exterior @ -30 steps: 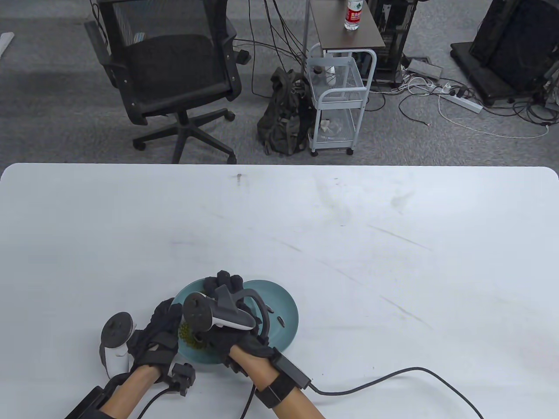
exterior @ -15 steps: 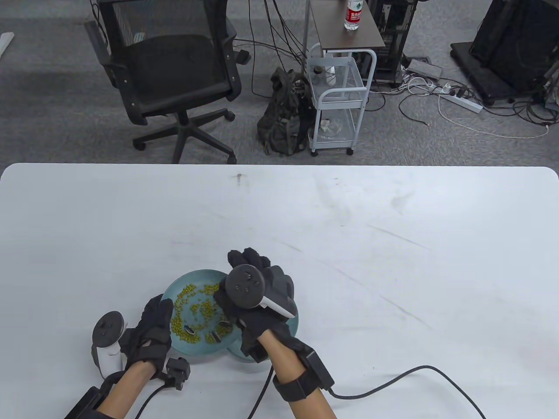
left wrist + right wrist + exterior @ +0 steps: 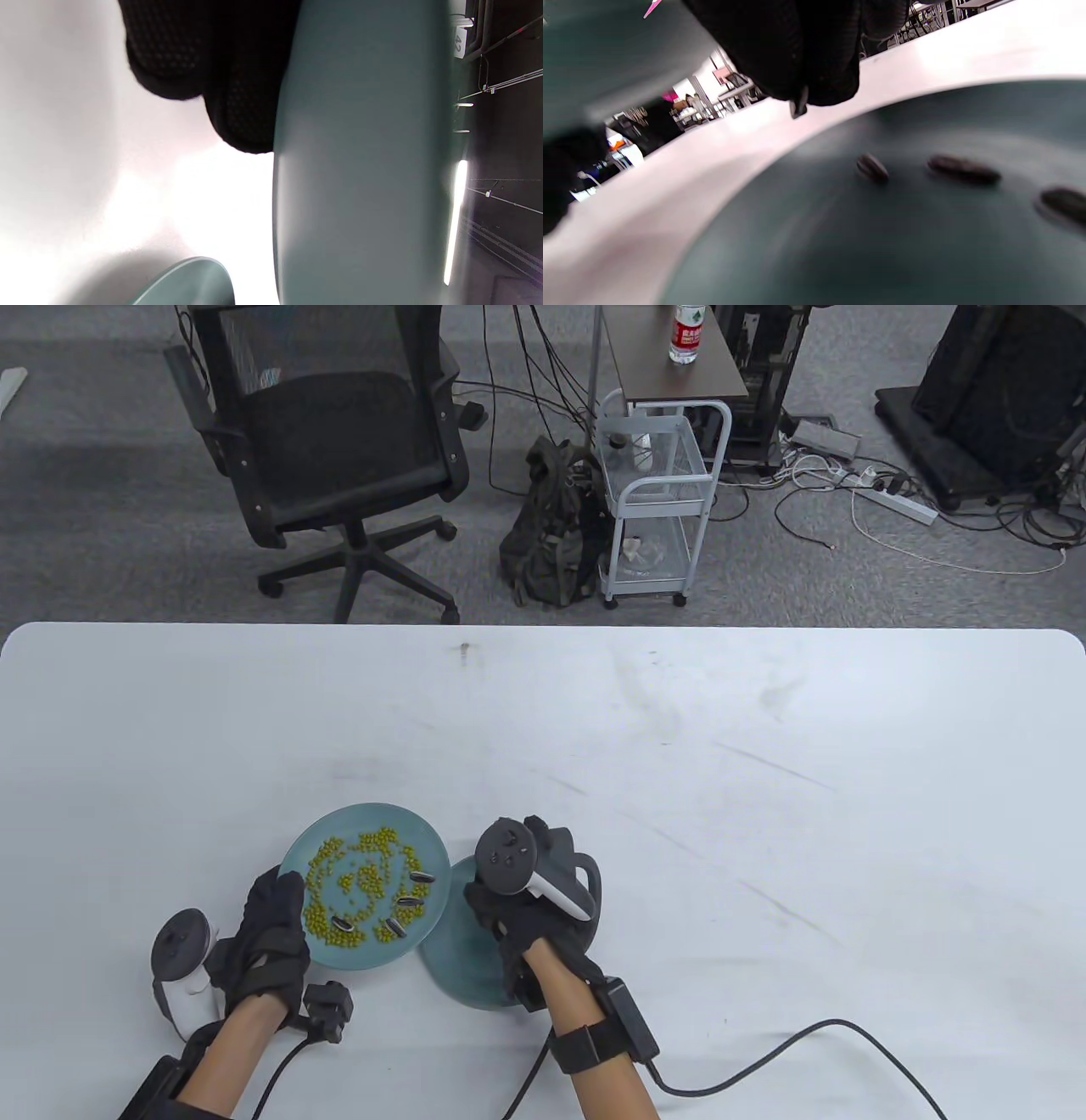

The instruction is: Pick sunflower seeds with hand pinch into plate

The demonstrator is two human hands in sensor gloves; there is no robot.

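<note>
My left hand (image 3: 284, 912) grips the near-left rim of a teal plate (image 3: 318, 836) that holds green beans (image 3: 361, 882) and several dark sunflower seeds (image 3: 410, 901), raised off the table. The left wrist view shows its underside (image 3: 360, 169) with my fingers (image 3: 237, 84) under it. My right hand (image 3: 530, 899) hovers over a second teal plate (image 3: 458, 967) on the table. In the right wrist view my right hand (image 3: 814, 91) pinches one sunflower seed (image 3: 799, 106) above this plate (image 3: 840, 237), where three seeds (image 3: 871, 167) lie.
The white table (image 3: 679, 746) stretches far and right of the plates. A black cable (image 3: 764, 1039) runs from my right wrist across the near right. An office chair (image 3: 331, 449) and a wire cart (image 3: 653, 500) stand beyond the far edge.
My left hand has carried the bean plate left and away, uncovering the second plate beneath it. My right hand has moved right, from the bean plate to over the second plate.
</note>
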